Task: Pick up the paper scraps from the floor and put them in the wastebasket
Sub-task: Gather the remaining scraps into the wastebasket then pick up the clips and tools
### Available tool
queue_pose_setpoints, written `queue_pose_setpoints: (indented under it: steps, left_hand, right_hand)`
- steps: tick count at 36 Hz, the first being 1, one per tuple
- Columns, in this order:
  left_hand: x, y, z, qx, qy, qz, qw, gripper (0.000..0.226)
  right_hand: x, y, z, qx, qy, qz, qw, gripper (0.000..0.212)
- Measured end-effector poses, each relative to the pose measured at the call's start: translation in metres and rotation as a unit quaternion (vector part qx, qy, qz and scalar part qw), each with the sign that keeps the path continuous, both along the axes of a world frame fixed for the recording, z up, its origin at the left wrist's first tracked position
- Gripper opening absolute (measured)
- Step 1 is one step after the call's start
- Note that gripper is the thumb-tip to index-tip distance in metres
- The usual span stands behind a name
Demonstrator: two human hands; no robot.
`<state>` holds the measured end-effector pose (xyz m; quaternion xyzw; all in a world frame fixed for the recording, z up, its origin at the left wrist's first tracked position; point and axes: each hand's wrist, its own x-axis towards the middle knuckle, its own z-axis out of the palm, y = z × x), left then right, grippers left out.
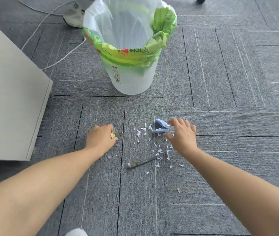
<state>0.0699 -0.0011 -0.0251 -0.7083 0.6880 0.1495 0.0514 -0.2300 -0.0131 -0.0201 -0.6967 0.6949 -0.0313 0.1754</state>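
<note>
Several small white paper scraps (152, 145) lie scattered on the grey carpet between my hands. A white wastebasket (130, 77) with a clear and green liner stands upright beyond them. My left hand (101, 138) is curled on the carpet left of the scraps and pinches a small gold-coloured object (113, 135). My right hand (182, 135) hovers with fingers spread over the right side of the scraps, its fingertips at a light-blue staple remover (160, 127); it holds nothing.
A thin metal tool (144, 162) lies on the carpet among the nearer scraps. A grey cabinet (11, 99) stands at the left. White cables (53, 46) and a person's white shoe (74, 16) lie behind the basket. Another shoe tip (75, 232) shows at the bottom.
</note>
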Motion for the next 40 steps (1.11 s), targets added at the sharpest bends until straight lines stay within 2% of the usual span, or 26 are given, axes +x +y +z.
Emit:
queue_pose_setpoints:
  steps: [2,5,8,11,18,24,33,40]
  left_hand:
    - [-0.002,0.002,-0.001,-0.006,-0.005,-0.003,1.000,0.035]
    - [-0.014,0.006,0.003,-0.007,0.043,-0.027,0.999,0.037]
    - [-0.042,0.017,0.012,0.044,0.102,-0.083,0.990,0.023]
    - [-0.069,0.033,0.016,0.115,0.134,-0.115,0.978,0.025]
    - [-0.097,0.051,0.009,0.136,0.124,-0.105,0.977,0.032]
    - [-0.101,0.047,0.006,0.155,0.140,-0.065,0.976,0.009]
    - [-0.100,0.044,0.007,0.158,0.161,-0.030,0.974,0.014]
    - [-0.090,0.037,0.012,0.155,0.219,0.026,0.963,0.005]
  right_hand:
    - [0.008,-0.006,-0.003,0.017,0.004,0.009,1.000,0.054]
    - [0.016,-0.009,-0.009,0.026,0.012,0.027,0.999,0.056]
    - [0.020,-0.009,-0.013,0.022,0.012,0.033,0.999,0.053]
    - [0.020,-0.010,-0.015,0.017,0.015,0.037,0.999,0.049]
    - [0.018,-0.011,-0.016,-0.011,0.028,0.037,0.999,0.049]
    - [0.001,-0.007,-0.011,-0.027,-0.022,-0.020,0.999,0.045]
    - [-0.044,-0.007,-0.009,-0.002,-0.038,-0.162,0.986,0.043]
    - [-0.081,0.002,-0.014,0.017,0.009,-0.228,0.973,0.047]
